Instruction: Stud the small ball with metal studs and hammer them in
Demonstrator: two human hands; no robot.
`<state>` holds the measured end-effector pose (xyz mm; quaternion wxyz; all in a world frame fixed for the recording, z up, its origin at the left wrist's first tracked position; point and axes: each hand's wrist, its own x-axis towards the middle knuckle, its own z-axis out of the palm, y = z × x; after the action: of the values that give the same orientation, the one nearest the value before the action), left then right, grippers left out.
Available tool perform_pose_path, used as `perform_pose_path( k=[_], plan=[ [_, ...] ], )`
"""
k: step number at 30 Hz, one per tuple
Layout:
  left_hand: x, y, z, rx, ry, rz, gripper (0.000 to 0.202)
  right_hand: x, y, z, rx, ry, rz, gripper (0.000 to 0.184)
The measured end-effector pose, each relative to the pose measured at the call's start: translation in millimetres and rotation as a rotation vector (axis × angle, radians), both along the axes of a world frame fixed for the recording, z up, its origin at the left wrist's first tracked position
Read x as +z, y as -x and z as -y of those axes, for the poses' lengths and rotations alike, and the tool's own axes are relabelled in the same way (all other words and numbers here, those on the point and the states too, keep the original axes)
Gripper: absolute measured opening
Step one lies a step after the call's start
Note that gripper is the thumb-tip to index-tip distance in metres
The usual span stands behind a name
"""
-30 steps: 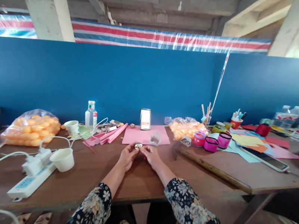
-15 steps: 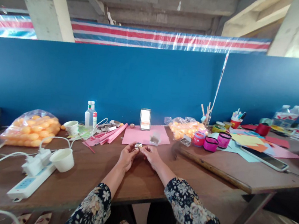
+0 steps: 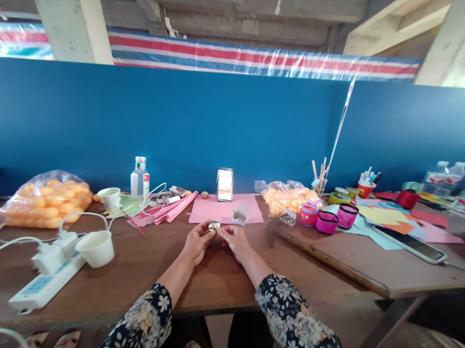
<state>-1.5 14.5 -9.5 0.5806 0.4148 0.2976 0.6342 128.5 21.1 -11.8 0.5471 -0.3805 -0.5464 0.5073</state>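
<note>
Above the brown table, my left hand [image 3: 199, 239] pinches a small, shiny, rounded metallic piece [image 3: 214, 226] between thumb and fingertips. My right hand [image 3: 236, 239] is closed in a pinch against the right side of that piece; whatever lies between its fingertips is too small to make out. Just beyond both hands lies a pink sheet [image 3: 200, 211], with a small clear packet [image 3: 238, 217] on it. Another small shiny round piece [image 3: 204, 195] rests at the sheet's far left corner.
Pink paper strips [image 3: 169, 211], a glass bottle [image 3: 138, 178] and a bag of orange balls [image 3: 49, 201] stand left. A power strip [image 3: 42, 288] and white cup [image 3: 96, 249] are nearer. To the right are another ball bag [image 3: 288, 199], pink bands [image 3: 327, 222] and a phone [image 3: 409, 245].
Both hands keep their pinch on the shiny piece, almost unmoved. The whole view has shifted very slightly.
</note>
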Motion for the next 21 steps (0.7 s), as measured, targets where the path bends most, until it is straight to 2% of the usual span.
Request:
perform_pose_path(
  k=[21],
  plan=[
    [5.1,-2.1,3.7,0.016,0.036,-0.008,0.048,3.1,1.2,-0.3,0.001,0.069,-0.04,0.032]
  ],
)
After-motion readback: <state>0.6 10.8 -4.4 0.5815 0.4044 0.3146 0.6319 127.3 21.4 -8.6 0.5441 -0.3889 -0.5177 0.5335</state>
